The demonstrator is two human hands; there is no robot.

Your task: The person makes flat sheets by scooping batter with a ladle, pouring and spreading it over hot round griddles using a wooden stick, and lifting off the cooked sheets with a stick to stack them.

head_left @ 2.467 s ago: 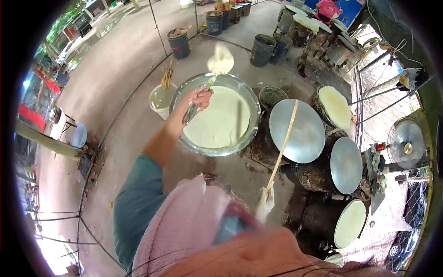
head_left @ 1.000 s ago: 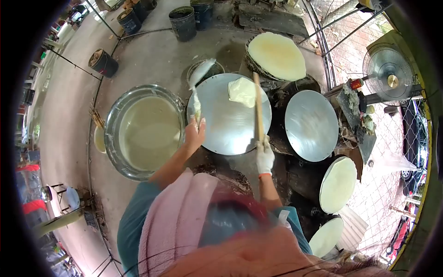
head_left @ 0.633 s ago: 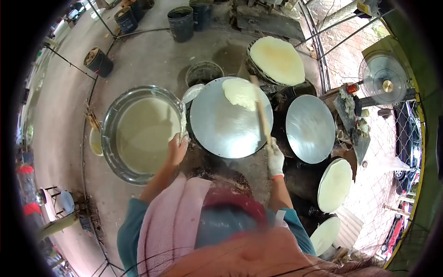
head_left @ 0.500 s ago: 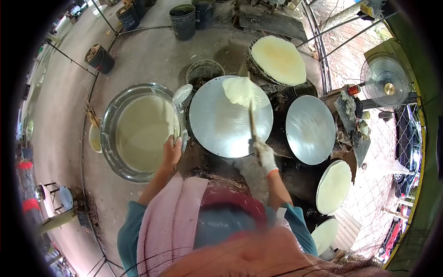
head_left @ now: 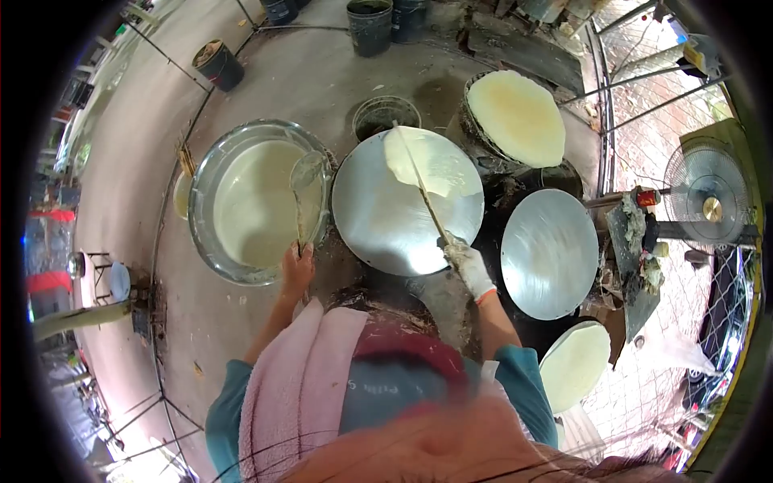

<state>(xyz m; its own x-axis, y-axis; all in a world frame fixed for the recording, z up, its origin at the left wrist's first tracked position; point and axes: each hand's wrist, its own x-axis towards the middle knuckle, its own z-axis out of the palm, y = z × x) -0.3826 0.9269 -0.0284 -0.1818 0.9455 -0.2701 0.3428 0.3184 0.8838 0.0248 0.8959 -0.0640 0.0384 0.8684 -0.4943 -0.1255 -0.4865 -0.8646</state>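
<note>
My left hand (head_left: 298,270) is closed round the handle of a ladle (head_left: 307,171), whose bowl is over the right side of a wide metal basin (head_left: 211,251) of pale batter (head_left: 262,205). My right hand (head_left: 469,266), in a white glove, grips a long wooden stick (head_left: 424,193). The stick slants up and left across a round metal griddle (head_left: 370,221), its far part over a patch of pale batter (head_left: 443,165). That batter covers the upper middle and upper right of the griddle.
Another bare griddle (head_left: 550,253) is at the right. Pale round sheets lie on griddles behind (head_left: 517,117) and at the lower right (head_left: 576,366). A bucket (head_left: 386,117) stands behind the near griddle. A fan (head_left: 706,193) and wire fence are at the far right.
The ladle has swung from above the near griddle back over the basin. The stick has moved left across the batter, which is now spread wider. The view has shifted slightly.
</note>
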